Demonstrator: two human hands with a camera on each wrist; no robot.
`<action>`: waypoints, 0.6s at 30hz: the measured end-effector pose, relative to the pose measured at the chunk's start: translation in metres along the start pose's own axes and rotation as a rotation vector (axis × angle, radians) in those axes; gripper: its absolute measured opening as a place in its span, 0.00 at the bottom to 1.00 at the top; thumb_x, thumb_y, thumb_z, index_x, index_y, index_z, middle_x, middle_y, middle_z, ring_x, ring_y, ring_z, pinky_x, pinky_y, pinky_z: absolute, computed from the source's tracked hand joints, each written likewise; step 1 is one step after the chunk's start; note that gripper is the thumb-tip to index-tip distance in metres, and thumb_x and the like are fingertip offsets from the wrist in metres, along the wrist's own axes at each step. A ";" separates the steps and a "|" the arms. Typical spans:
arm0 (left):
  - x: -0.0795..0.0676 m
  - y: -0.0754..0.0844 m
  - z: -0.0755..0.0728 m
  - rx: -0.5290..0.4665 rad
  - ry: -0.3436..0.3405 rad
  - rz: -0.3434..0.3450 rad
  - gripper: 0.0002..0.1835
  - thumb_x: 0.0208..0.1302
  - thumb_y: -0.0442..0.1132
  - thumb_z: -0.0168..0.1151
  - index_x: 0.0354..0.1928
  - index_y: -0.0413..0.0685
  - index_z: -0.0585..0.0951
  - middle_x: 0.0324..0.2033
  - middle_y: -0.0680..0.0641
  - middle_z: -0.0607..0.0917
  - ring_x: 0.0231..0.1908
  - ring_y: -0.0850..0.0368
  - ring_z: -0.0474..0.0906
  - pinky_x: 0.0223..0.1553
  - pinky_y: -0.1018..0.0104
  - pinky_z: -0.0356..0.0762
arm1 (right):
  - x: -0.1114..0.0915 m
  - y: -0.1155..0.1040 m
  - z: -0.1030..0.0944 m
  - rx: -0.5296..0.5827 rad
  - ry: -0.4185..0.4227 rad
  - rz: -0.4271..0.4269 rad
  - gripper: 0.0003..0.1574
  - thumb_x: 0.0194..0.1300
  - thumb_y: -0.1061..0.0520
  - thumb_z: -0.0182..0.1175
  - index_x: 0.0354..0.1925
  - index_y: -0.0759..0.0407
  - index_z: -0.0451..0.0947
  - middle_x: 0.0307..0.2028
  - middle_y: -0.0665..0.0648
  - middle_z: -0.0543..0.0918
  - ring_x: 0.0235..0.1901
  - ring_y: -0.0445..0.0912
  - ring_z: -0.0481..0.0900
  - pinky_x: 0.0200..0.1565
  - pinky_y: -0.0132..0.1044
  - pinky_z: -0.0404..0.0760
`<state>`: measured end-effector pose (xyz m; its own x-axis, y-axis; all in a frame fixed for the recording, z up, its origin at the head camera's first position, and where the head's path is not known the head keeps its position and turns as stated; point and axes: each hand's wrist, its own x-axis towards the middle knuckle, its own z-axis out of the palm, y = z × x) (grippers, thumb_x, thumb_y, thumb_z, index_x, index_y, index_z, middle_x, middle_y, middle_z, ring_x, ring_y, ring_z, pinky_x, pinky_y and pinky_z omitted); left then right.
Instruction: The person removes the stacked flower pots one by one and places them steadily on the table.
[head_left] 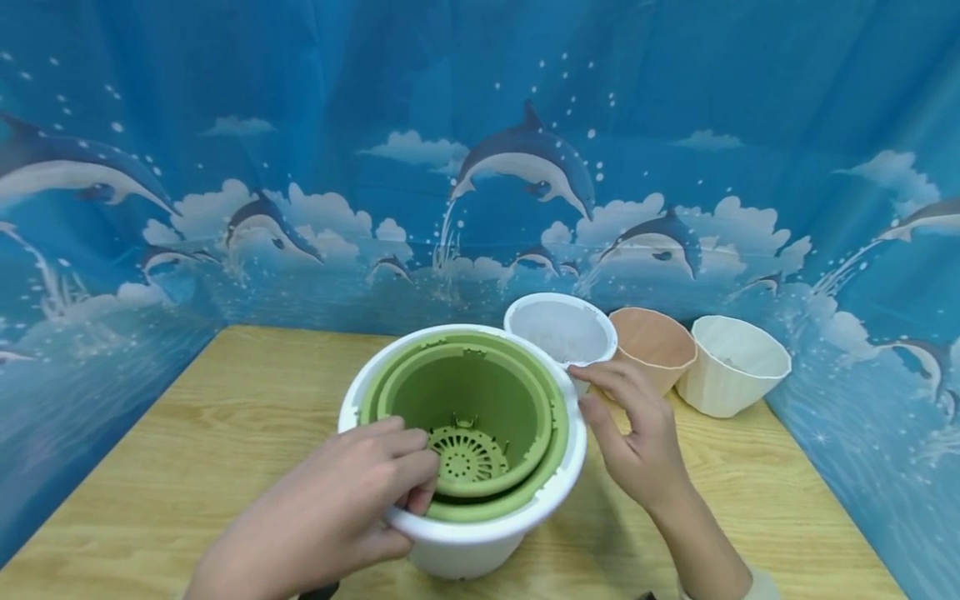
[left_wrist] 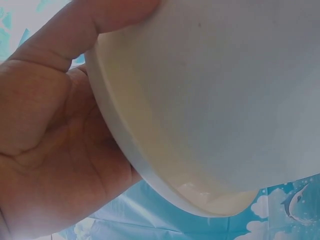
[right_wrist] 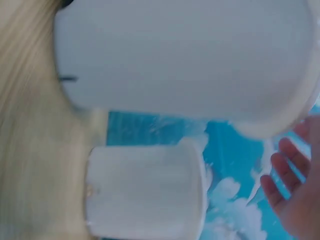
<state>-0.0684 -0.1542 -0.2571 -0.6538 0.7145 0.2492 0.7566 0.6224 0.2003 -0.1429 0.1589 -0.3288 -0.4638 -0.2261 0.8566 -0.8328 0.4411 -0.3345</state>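
Observation:
A large white flowerpot [head_left: 465, 554] stands near the middle of the table in the head view. Nested in it are a green pot [head_left: 560, 425] and a smaller green pot [head_left: 480, 379] with a slotted bottom. My left hand [head_left: 352, 483] grips the white pot's near-left rim, fingers curled over it inside and thumb outside. The left wrist view shows that thumb against the white wall [left_wrist: 215, 100]. At the right rim is my right hand [head_left: 645, 442], its fingertips right by the edge. Its fingers [right_wrist: 287, 170] look extended and spread in the right wrist view.
Behind the large pot stand a smaller white pot [head_left: 562, 329], a terracotta-coloured pot [head_left: 652, 333] and a cream faceted pot [head_left: 738, 358], in a row toward the right. The wooden table [head_left: 187, 467] ends at a blue dolphin-print curtain [head_left: 420, 100] at the back and sides.

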 end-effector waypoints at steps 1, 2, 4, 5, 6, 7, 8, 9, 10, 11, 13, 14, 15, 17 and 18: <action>0.000 0.000 0.000 -0.002 -0.005 -0.004 0.21 0.43 0.37 0.72 0.26 0.68 0.67 0.26 0.68 0.66 0.30 0.67 0.63 0.33 0.71 0.66 | 0.002 -0.006 0.001 0.041 -0.011 -0.041 0.17 0.72 0.53 0.58 0.52 0.62 0.82 0.49 0.61 0.83 0.54 0.48 0.79 0.60 0.32 0.72; 0.000 0.000 0.000 -0.005 -0.009 -0.006 0.21 0.44 0.37 0.72 0.26 0.68 0.67 0.26 0.68 0.66 0.30 0.67 0.63 0.33 0.71 0.66 | 0.003 -0.012 0.002 0.070 -0.036 -0.079 0.20 0.73 0.50 0.57 0.53 0.63 0.82 0.51 0.63 0.83 0.55 0.50 0.78 0.62 0.34 0.72; 0.001 0.000 -0.001 -0.013 -0.020 -0.011 0.21 0.44 0.37 0.72 0.26 0.68 0.67 0.26 0.67 0.66 0.29 0.67 0.64 0.32 0.72 0.66 | 0.004 -0.022 0.005 0.094 -0.111 -0.152 0.27 0.75 0.44 0.53 0.56 0.62 0.80 0.54 0.63 0.81 0.59 0.53 0.76 0.67 0.39 0.68; 0.001 0.000 -0.001 -0.019 -0.024 -0.011 0.21 0.44 0.37 0.73 0.26 0.68 0.67 0.25 0.67 0.67 0.29 0.67 0.64 0.32 0.72 0.66 | 0.004 -0.026 0.006 0.093 -0.154 -0.179 0.29 0.75 0.41 0.51 0.58 0.61 0.79 0.56 0.62 0.81 0.61 0.54 0.75 0.69 0.42 0.65; 0.001 0.000 -0.001 -0.024 -0.027 -0.012 0.21 0.44 0.37 0.73 0.26 0.68 0.68 0.25 0.67 0.67 0.29 0.67 0.64 0.32 0.72 0.66 | 0.003 -0.029 0.006 0.088 -0.194 -0.206 0.31 0.76 0.39 0.48 0.60 0.59 0.79 0.58 0.61 0.81 0.62 0.55 0.74 0.71 0.45 0.62; 0.001 0.000 -0.001 -0.028 -0.032 -0.013 0.21 0.44 0.37 0.73 0.26 0.68 0.68 0.25 0.67 0.67 0.29 0.67 0.64 0.32 0.72 0.66 | 0.003 -0.031 0.007 0.078 -0.228 -0.222 0.32 0.76 0.38 0.46 0.61 0.58 0.78 0.59 0.59 0.81 0.63 0.56 0.74 0.72 0.47 0.60; 0.001 0.000 -0.001 -0.031 -0.035 -0.015 0.21 0.45 0.37 0.73 0.26 0.68 0.68 0.26 0.67 0.67 0.29 0.67 0.64 0.32 0.72 0.66 | 0.003 -0.032 0.007 0.068 -0.256 -0.237 0.33 0.77 0.37 0.44 0.61 0.57 0.78 0.59 0.57 0.81 0.64 0.56 0.74 0.73 0.48 0.57; 0.001 0.000 -0.001 -0.032 -0.038 -0.015 0.21 0.45 0.37 0.73 0.26 0.68 0.68 0.26 0.67 0.67 0.29 0.67 0.64 0.32 0.72 0.66 | 0.003 -0.033 0.008 0.058 -0.273 -0.249 0.33 0.77 0.37 0.43 0.61 0.56 0.78 0.58 0.56 0.82 0.63 0.56 0.74 0.73 0.50 0.56; 0.001 0.000 -0.001 -0.034 -0.040 -0.016 0.21 0.45 0.37 0.73 0.26 0.68 0.68 0.26 0.68 0.67 0.29 0.67 0.64 0.32 0.72 0.66 | 0.003 -0.033 0.008 0.047 -0.287 -0.253 0.33 0.78 0.37 0.41 0.61 0.54 0.79 0.57 0.54 0.83 0.62 0.55 0.75 0.74 0.51 0.54; 0.001 0.000 -0.001 -0.035 -0.040 -0.016 0.21 0.45 0.37 0.73 0.26 0.68 0.68 0.26 0.68 0.67 0.29 0.67 0.64 0.32 0.72 0.66 | 0.003 -0.033 0.007 0.042 -0.292 -0.254 0.32 0.78 0.37 0.41 0.60 0.53 0.80 0.56 0.53 0.83 0.62 0.55 0.76 0.74 0.51 0.54; 0.001 -0.001 -0.001 -0.032 -0.039 -0.015 0.21 0.44 0.38 0.73 0.26 0.68 0.68 0.26 0.68 0.67 0.29 0.67 0.64 0.32 0.72 0.66 | 0.003 -0.034 0.007 0.040 -0.292 -0.257 0.31 0.78 0.37 0.41 0.57 0.52 0.82 0.53 0.53 0.85 0.60 0.54 0.77 0.73 0.51 0.54; 0.002 -0.001 -0.001 -0.034 -0.041 -0.015 0.21 0.45 0.38 0.73 0.26 0.68 0.68 0.26 0.68 0.67 0.29 0.67 0.64 0.32 0.72 0.66 | 0.003 -0.033 0.007 0.039 -0.291 -0.255 0.30 0.78 0.37 0.41 0.56 0.51 0.82 0.52 0.52 0.85 0.60 0.54 0.77 0.73 0.52 0.54; 0.002 -0.001 -0.001 -0.037 -0.044 -0.016 0.21 0.45 0.38 0.73 0.26 0.68 0.68 0.26 0.68 0.67 0.29 0.67 0.64 0.32 0.72 0.66 | 0.003 -0.033 0.007 0.037 -0.290 -0.255 0.30 0.78 0.37 0.41 0.55 0.50 0.83 0.51 0.52 0.85 0.59 0.54 0.77 0.73 0.52 0.55; 0.002 0.000 -0.001 -0.039 -0.046 -0.017 0.21 0.45 0.38 0.73 0.26 0.68 0.68 0.26 0.68 0.67 0.29 0.67 0.64 0.32 0.72 0.66 | 0.004 -0.033 0.007 0.034 -0.287 -0.257 0.28 0.78 0.37 0.42 0.54 0.48 0.83 0.49 0.51 0.85 0.58 0.53 0.77 0.73 0.52 0.55; 0.002 0.000 -0.002 -0.041 -0.048 -0.018 0.21 0.46 0.38 0.73 0.26 0.68 0.68 0.26 0.68 0.67 0.29 0.67 0.64 0.32 0.72 0.66 | 0.004 -0.033 0.007 0.033 -0.285 -0.259 0.28 0.78 0.37 0.42 0.54 0.48 0.83 0.48 0.51 0.85 0.58 0.53 0.77 0.73 0.52 0.55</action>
<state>-0.0700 -0.1535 -0.2552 -0.6662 0.7187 0.1993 0.7441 0.6222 0.2433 -0.1191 0.1373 -0.3172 -0.2987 -0.5608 0.7722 -0.9403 0.3111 -0.1379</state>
